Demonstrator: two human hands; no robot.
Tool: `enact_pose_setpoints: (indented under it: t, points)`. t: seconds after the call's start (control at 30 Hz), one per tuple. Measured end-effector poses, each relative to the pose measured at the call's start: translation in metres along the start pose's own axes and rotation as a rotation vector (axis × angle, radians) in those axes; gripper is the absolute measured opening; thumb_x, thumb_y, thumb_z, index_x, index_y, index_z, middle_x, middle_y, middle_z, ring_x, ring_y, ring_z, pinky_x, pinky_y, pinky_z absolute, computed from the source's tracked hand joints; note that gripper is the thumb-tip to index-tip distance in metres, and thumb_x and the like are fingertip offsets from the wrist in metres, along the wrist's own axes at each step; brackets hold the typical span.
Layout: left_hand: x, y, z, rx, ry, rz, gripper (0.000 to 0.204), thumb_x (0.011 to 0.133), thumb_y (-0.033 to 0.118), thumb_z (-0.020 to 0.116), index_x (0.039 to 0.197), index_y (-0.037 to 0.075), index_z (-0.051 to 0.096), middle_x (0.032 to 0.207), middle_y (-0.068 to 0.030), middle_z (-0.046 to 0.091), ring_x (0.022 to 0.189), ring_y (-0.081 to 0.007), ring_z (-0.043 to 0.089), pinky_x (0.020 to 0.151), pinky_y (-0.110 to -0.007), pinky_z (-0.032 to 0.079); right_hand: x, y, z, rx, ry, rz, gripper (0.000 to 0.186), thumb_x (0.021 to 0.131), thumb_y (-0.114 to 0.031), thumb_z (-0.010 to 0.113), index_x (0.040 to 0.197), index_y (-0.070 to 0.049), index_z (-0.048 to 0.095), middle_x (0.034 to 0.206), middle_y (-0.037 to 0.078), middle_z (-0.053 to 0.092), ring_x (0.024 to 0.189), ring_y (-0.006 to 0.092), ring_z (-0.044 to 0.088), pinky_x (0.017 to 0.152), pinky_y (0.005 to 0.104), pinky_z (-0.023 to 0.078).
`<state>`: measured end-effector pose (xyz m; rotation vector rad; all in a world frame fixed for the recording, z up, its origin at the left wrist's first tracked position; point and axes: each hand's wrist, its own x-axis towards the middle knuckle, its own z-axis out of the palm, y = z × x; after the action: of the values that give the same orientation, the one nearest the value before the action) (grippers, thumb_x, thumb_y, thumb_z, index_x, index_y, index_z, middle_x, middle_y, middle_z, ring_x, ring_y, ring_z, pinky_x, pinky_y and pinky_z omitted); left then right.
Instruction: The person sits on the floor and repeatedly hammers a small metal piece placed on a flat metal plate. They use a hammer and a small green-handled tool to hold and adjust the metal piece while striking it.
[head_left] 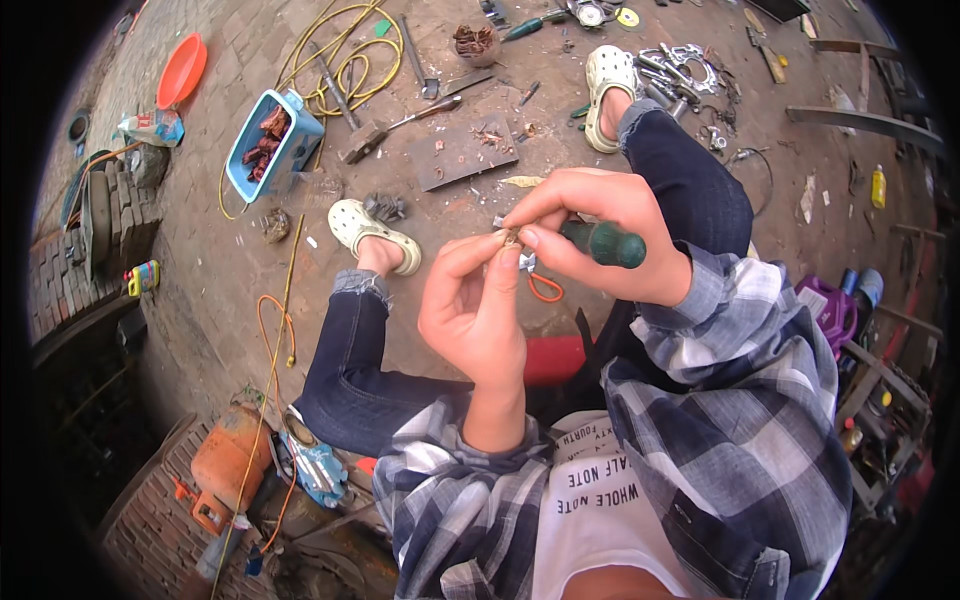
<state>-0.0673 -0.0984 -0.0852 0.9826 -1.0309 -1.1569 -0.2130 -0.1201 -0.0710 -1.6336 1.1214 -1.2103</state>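
Note:
My left hand [470, 310] pinches a small brassy piece [512, 238] between thumb and forefinger in the middle of the view. My right hand [605, 225] is closed around a dark green handled tool [617, 245], its thumb and forefinger tips meeting my left fingertips at the small piece. The tool's working end is hidden by my fingers. Below the hands are a loop of orange cord [546, 292] and a red padded object [555, 355].
A metal plate with scraps [450, 165], a hammer [362, 140], a blue bin of copper scrap [240, 160] and yellow hose [325, 90] lie ahead. Metal parts [680, 80] lie front right, an orange cylinder [230, 455] lower left, a purple jug [830, 315] right.

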Motion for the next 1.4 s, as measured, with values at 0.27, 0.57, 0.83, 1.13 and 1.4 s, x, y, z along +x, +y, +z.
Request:
enact_pose_setpoints:
  t: [0.27,0.57,0.83,1.13,1.4]
  points:
    - [0.013,-0.024,-0.005,-0.105,0.144,-0.183,0.011,0.085,-0.005,0.060,0.096,-0.003,0.060,0.088,-0.0067,0.058,0.078,-0.0117,0.057,0.069,-0.023,0.047,0.003,0.011,0.001,-0.181,0.060,-0.022,0.018,0.076,-0.004,0.068,0.094,-0.002,0.064,0.071,0.006,0.059,0.064,0.0148,0.057,0.059,0.0257,0.045]
    - [0.053,-0.269,-0.129,-0.184,0.642,-0.665,0.013,0.085,0.003,0.062,0.098,0.001,0.061,0.086,-0.0063,0.066,0.066,-0.0084,0.056,0.056,-0.020,0.045,0.003,0.030,0.012,0.110,0.165,0.392,0.015,0.089,-0.009,0.060,0.101,0.000,0.060,0.096,0.003,0.057,0.079,0.0088,0.053,0.072,0.0232,0.045]
    - [0.064,-0.347,-0.117,-0.166,0.708,-0.785,0.012,0.083,0.004,0.065,0.095,0.003,0.067,0.081,-0.0021,0.066,0.062,-0.0068,0.055,0.053,-0.019,0.045,0.012,0.052,0.027,-0.048,0.133,0.494,0.015,0.092,-0.010,0.057,0.101,0.001,0.060,0.095,0.004,0.051,0.076,0.0098,0.056,0.068,0.0216,0.045]
    - [0.061,-0.378,-0.099,0.245,0.817,-0.516,0.010,0.082,0.000,0.065,0.091,-0.001,0.064,0.082,-0.0046,0.064,0.074,-0.0123,0.060,0.067,-0.024,0.048,0.013,0.127,0.088,-0.052,0.291,0.688,0.013,0.086,-0.002,0.063,0.098,0.001,0.058,0.091,0.002,0.055,0.078,0.0078,0.060,0.066,0.0191,0.049]
    - [0.065,-0.373,-0.099,0.280,0.830,-0.530,0.013,0.076,-0.004,0.066,0.087,0.001,0.062,0.083,-0.0055,0.059,0.069,-0.0129,0.057,0.065,-0.026,0.048,0.006,0.231,0.135,-0.242,0.445,0.698,0.017,0.082,-0.008,0.070,0.094,-0.001,0.061,0.088,0.003,0.058,0.075,0.0075,0.059,0.065,0.0210,0.050]
